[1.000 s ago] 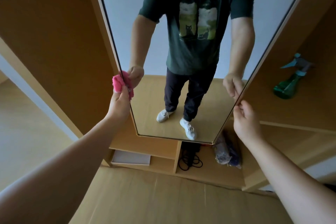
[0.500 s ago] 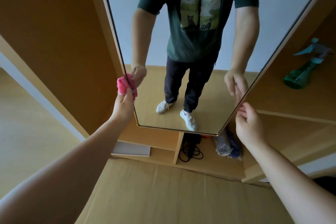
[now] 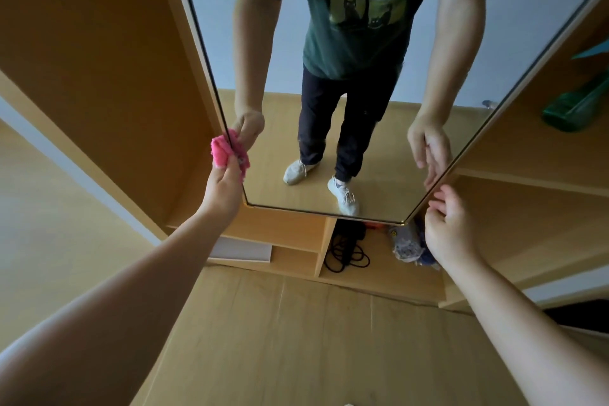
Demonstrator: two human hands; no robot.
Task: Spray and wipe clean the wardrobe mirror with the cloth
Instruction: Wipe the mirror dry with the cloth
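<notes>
The wardrobe mirror [image 3: 286, 53] is a tall panel on an open wardrobe door, and it reflects a person standing. My left hand [image 3: 224, 186] grips a bunched pink cloth [image 3: 221, 148] and presses it against the mirror's left edge, close to the bottom corner. My right hand [image 3: 449, 224] is at the mirror's lower right edge with its fingers loosely curled by the frame; whether they touch it I cannot tell. A green spray bottle [image 3: 578, 107] with a teal trigger lies on a wardrobe shelf at the far right, partly cut off by the frame.
Below the mirror, open wooden compartments hold a coiled black cable [image 3: 346, 249], a white flat box [image 3: 240, 249] and a crumpled bag [image 3: 408, 245]. A wooden side panel [image 3: 99, 59] stands to the left. Cardboard [image 3: 313, 339] covers the floor in front.
My left hand has slid the pink cloth down the mirror's left edge toward the bottom corner. My right hand stays at the lower right edge. The view has tilted downward.
</notes>
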